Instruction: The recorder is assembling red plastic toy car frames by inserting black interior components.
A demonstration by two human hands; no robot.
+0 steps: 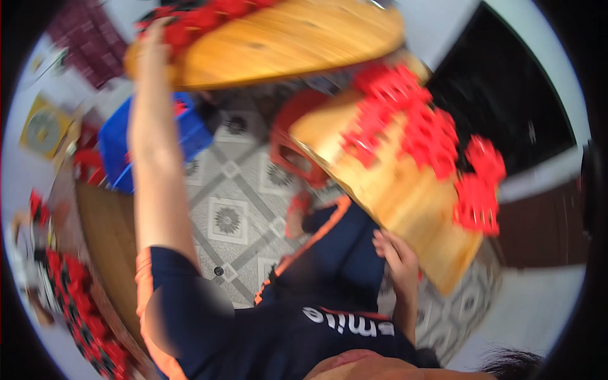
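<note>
My left arm stretches far out to the upper left. My left hand [158,31] is at a heap of red and black plastic parts [190,25] on a light wooden table [285,44]; its fingers are smeared by motion, so a grip cannot be made out. My right hand [399,254] rests low beside the near edge of a second wooden table [405,190]. Its fingers are loosely stretched out, with nothing seen in them. Several clusters of red plastic parts [427,136] lie on this second table, and another red cluster [478,202] is at its right side.
A blue bin [117,149] with some red pieces stands under my left arm. A red plastic stool [297,152] is between the two tables. More red and black parts [82,310] lie along a brown surface [107,247] at the far left. The floor [228,218] is patterned tile.
</note>
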